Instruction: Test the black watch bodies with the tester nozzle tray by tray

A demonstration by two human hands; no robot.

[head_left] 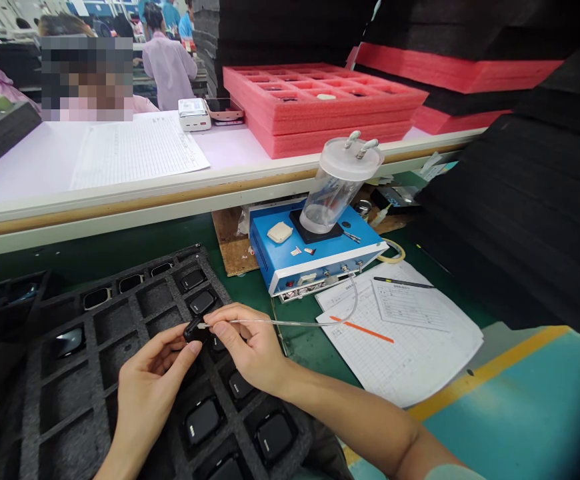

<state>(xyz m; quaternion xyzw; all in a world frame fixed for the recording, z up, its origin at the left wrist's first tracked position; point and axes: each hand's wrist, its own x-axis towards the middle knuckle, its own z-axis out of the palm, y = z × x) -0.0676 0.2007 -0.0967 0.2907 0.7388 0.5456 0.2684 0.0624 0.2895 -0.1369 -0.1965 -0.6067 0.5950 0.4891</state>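
Note:
My left hand (147, 377) grips a small black watch case (191, 331) between thumb and fingers, tilted above the foam tray. Pinched in my right hand (257, 347) is the end of a thin clear tube (315, 324), its small pale tip against or very close to the case. From there the tube curves to the front of a blue box-shaped machine (290, 263). Beneath both hands lies the black foam tray (107, 330), with square dark watches such as this watch (203, 421) in several of its pockets. The fingers partly cover the case.
A clear cylinder (333, 193) and a cream square piece (280, 232) stand on the machine. Papers (410, 360) with an orange stick (363, 329) lie at right. Red foam trays (315, 120) sit on the shelf; black foam stacks (525, 200) rise at right. Other people are behind the shelf.

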